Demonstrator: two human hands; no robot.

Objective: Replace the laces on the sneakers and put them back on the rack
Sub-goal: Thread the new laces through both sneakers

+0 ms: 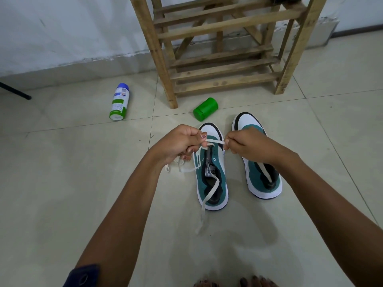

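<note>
Teal-and-white sneakers stand side by side on the tiled floor (62, 183), toes toward the wooden rack (219, 48). Both forearms reach forward and down from the bottom corners of the view, meeting over the left sneaker (211, 168). The left hand (180, 142) is curled knuckles-up just left of that shoe's toe end, its grip closed on the white lace (213, 184), thumb pressed against the bent fingers. The right hand (245, 145) is likewise curled, its grip pinched shut on the other stretch of the same lace, which runs taut between the two hands across the front eyelets. From there one loose end trails back over the shoe's tongue and heel onto the floor, and another loops on the floor beneath the left wrist. The right sneaker (257, 158) sits just beside the first, partly under the right wrist, with a pale lace lying in its opening. Pale glossy tiles cover the floor up to a white wall with a scuffed base. A green jar (205, 109) lies on its side near the rack's front leg, close to the left sneaker's toe; a spray can (119, 102) lies well off to the left. Open floor spreads left and right of the shoes; bare toes (234, 282) show at the bottom edge.
</note>
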